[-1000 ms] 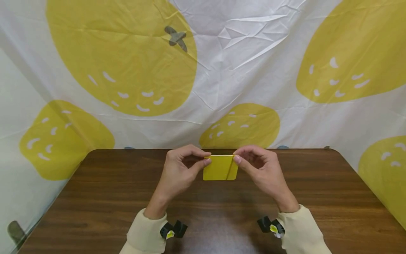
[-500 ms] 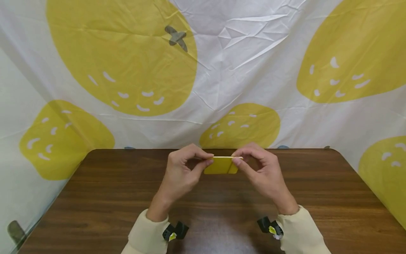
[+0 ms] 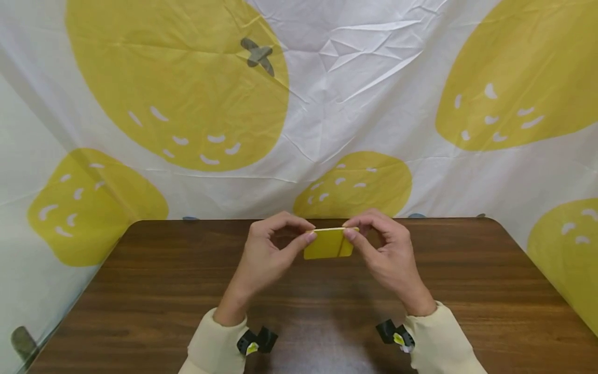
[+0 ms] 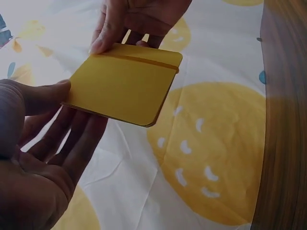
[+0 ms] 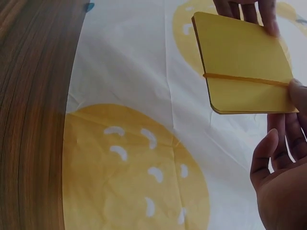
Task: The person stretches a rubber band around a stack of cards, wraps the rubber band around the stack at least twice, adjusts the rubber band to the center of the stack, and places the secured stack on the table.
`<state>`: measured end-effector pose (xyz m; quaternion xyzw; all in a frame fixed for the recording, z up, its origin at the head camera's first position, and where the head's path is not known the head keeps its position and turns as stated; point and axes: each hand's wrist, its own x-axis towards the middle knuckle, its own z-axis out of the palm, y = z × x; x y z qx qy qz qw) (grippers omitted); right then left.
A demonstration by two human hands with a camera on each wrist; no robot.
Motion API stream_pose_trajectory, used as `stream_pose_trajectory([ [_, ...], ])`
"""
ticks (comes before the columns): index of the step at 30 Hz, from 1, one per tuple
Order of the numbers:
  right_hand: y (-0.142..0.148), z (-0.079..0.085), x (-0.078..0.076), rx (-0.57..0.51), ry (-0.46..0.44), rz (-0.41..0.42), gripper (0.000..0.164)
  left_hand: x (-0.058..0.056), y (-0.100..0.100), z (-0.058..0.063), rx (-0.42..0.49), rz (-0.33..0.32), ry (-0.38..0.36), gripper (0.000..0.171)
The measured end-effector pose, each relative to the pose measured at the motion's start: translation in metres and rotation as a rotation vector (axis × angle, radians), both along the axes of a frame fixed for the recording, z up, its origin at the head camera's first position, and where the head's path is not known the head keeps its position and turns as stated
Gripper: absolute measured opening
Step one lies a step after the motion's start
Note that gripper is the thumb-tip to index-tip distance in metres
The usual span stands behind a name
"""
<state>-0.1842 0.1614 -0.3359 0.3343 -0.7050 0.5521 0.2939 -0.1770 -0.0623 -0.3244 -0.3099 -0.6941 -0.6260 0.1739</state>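
Observation:
A small yellow notebook (image 3: 327,244) with rounded corners is held between both hands above the table. An elastic band (image 4: 139,61) runs across its cover near the right-hand end, and the notebook is closed. My left hand (image 3: 268,254) pinches its left upper corner between thumb and forefinger. At the opposite upper corner, my right hand (image 3: 388,252) grips it the same way, its thumb beside the band. In the right wrist view the notebook's cover (image 5: 244,52) faces the camera, and its page edge is thin. The cover's far side is hidden in the head view.
A dark brown wooden table (image 3: 154,291) with rounded far corners lies under the hands. Behind it hangs a white cloth (image 3: 322,104) printed with big yellow fruit. Each cream sleeve carries a small black wrist device (image 3: 257,340) near the cuff.
The notebook has tilted: its face looked taller a second ago, flattened toward edge-on, then tipped back slightly. Its right end is now a little higher. Both hands keep their hold.

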Motion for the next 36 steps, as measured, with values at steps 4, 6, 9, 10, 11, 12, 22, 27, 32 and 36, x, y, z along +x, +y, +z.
stream_pose_trajectory([
  [4, -0.0006, -0.0010, -0.0011, 0.000, 0.019, -0.002, 0.029, 0.0006, -0.0017, 0.0021, 0.002, -0.005, -0.055, 0.007],
  [6, -0.0008, -0.0010, -0.0014, 0.002, 0.029, 0.002, 0.030, 0.0002, -0.0025, 0.0023, -0.008, 0.007, -0.045, 0.006],
  [9, -0.0006, -0.0005, -0.0002, 0.005, 0.011, 0.011, 0.028, -0.0009, -0.0032, 0.0013, -0.029, 0.035, 0.033, 0.006],
  [10, -0.0004, 0.0000, 0.0005, 0.005, -0.004, 0.016, 0.027, -0.0013, -0.0032, 0.0011, -0.033, 0.045, 0.067, 0.007],
  [11, 0.0000, 0.0003, 0.0012, 0.005, -0.020, 0.019, 0.026, -0.0017, -0.0033, 0.0009, -0.035, 0.052, 0.100, 0.006],
  [12, 0.0004, 0.0010, 0.0021, 0.004, -0.034, 0.022, 0.025, -0.0022, -0.0034, 0.0008, -0.035, 0.059, 0.133, 0.006],
  [22, 0.0032, 0.0055, 0.0046, 0.036, -0.031, 0.028, 0.025, -0.0021, 0.0014, -0.0002, -0.019, 0.095, 0.308, 0.010],
  [27, 0.0018, 0.0066, 0.0044, 0.023, 0.044, 0.007, 0.029, -0.0013, 0.0035, -0.0007, -0.002, 0.097, 0.309, 0.011],
  [32, -0.0002, 0.0072, 0.0044, 0.018, 0.086, -0.019, 0.026, -0.0006, 0.0018, 0.0012, -0.019, 0.090, 0.247, 0.008],
  [36, -0.0010, 0.0070, 0.0044, 0.022, 0.098, -0.033, 0.024, -0.0002, -0.0021, 0.0036, -0.063, 0.081, 0.227, 0.008],
])
